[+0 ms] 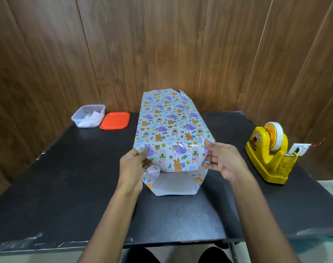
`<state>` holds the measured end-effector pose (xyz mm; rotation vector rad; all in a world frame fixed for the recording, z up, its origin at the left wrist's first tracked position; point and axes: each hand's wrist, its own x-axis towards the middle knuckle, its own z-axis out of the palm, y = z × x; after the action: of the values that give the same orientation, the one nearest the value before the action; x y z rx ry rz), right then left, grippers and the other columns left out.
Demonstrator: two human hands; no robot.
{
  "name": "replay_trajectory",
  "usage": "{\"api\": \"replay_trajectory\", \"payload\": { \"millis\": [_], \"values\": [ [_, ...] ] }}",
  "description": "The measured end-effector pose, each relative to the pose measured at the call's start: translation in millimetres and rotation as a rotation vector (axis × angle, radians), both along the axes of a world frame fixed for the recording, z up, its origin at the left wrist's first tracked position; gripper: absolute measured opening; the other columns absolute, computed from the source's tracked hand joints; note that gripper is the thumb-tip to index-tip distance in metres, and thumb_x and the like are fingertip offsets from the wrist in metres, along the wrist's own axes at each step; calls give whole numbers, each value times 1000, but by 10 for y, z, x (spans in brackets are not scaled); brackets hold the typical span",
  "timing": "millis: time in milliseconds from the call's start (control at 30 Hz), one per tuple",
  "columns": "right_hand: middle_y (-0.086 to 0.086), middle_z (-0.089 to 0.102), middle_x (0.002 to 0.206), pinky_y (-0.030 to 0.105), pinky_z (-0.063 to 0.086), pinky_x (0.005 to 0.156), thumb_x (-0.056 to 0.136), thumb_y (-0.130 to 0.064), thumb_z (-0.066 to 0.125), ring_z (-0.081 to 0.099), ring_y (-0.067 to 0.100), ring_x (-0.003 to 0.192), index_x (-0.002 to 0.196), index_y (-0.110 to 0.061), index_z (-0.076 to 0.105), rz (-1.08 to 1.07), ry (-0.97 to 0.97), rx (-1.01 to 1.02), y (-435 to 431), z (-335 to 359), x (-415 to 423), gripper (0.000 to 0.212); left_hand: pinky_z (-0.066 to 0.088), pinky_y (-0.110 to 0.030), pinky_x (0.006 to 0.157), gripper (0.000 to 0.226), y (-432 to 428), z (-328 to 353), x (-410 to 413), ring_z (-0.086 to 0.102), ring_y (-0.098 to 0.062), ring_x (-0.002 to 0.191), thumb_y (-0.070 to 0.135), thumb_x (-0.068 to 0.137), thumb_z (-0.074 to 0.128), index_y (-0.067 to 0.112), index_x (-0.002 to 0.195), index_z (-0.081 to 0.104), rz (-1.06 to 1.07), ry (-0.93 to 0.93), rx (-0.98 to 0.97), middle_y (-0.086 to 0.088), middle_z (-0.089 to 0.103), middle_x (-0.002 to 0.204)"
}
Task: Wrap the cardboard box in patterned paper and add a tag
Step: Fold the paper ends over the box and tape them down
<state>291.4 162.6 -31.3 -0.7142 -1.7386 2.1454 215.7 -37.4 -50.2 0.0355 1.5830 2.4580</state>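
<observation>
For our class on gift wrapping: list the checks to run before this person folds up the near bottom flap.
1. Top flap folded down over the near end: ok.
2. Left hand and right hand pinching the side corners: ok.
3. Bottom flap flat on the table: ok.
4. Tape dispenser within right hand's reach: ok, probably.
5. Far end closed: cannot tell.
6. Tag ready: cannot tell.

Both bare forearms rise from the bottom edge toward the centre of the frame, converging slightly. The left hand [134, 164] sits left of centre, thumb on top and fingers curled beneath in a pinch. The right hand [221, 160], right of centre, mirrors it, thumb up, fingers pressing inward.
</observation>
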Motion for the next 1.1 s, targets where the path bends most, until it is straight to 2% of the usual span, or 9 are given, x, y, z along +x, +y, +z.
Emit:
{"api": "replay_trajectory", "payload": {
  "millis": [100, 200, 400, 500, 600, 700, 800, 900, 1100],
  "values": [
    [4, 70, 69, 31, 58, 59, 90, -17, 62, 66, 19, 64, 82, -9, 66, 17, 24, 17, -3, -67, 12, 12, 56, -24, 56, 10, 0, -34, 9, 69, -15, 68, -2, 87, 59, 5, 89, 66, 5, 8, -13, -2, 73, 78],
    [7, 70, 76, 34, 57, 71, 91, -18, 60, 65, 18, 68, 83, -6, 65, -17, 43, 52, -49, -147, 13, 15, 57, -35, 72, 8, 9, -85, -3, 67, -24, 80, -1, 85, 62, 3, 92, 65, 72, 32, -93, -9, 71, 89],
    [2, 72, 79, 28, 58, 67, 90, -12, 60, 68, 12, 64, 87, -9, 66, -10, 62, 72, -170, -276, -3, 8, 52, -43, 81, 5, 97, -232, 18, 64, -28, 84, -2, 83, 64, 2, 87, 64, 71, 4, -140, -15, 68, 92],
    [2, 73, 78, 29, 60, 68, 89, -10, 62, 70, 11, 64, 87, -10, 68, -30, 79, 51, -199, -355, -15, 6, 53, -47, 76, 16, 140, -312, -39, 59, -24, 74, 7, 81, 70, -5, 78, 59, 154, 58, -301, -15, 65, 80],
    [4, 74, 80, 32, 60, 69, 87, -11, 63, 71, 15, 67, 88, -8, 68, -31, 91, 40, -163, -368, -11, 6, 42, -35, 62, 31, 180, -345, -66, 44, -19, 66, 14, 80, 72, 1, 67, 48, 207, 86, -389, -10, 49, 67],
    [4, 74, 80, 29, 60, 65, 87, -10, 64, 71, 15, 67, 84, -7, 69, -9, 85, 47, -132, -376, -16, 7, 45, -37, 65, 25, 198, -378, -74, 48, -21, 68, 8, 81, 70, 3, 68, 49, 191, 36, -329, -11, 49, 68],
    [7, 73, 83, 33, 59, 71, 86, -10, 65, 68, 19, 68, 82, -3, 69, 2, 70, 69, -125, -403, -27, 9, 51, -36, 71, 21, 174, -383, -43, 57, -23, 74, -1, 83, 65, 4, 69, 50, 127, -22, -247, -12, 56, 73],
    [6, 72, 78, 29, 58, 68, 83, -7, 67, 64, 25, 71, 79, -1, 69, -10, 75, 149, -116, -402, -20, 8, 50, -39, 71, 18, 166, -398, -37, 57, -24, 74, 0, 82, 67, 3, 72, 52, 128, -3, -295, -15, 58, 77],
    [23, 72, 83, 53, 53, 86, 78, -12, 74, 70, 38, 77, 76, 9, 66, -92, 7, 267, -142, -401, -93, 23, 55, -49, 78, 23, 187, -415, -71, 69, -28, 73, 3, 83, 66, 8, 62, 56, 211, 32, -440, -11, 68, 69]
  ]
}}
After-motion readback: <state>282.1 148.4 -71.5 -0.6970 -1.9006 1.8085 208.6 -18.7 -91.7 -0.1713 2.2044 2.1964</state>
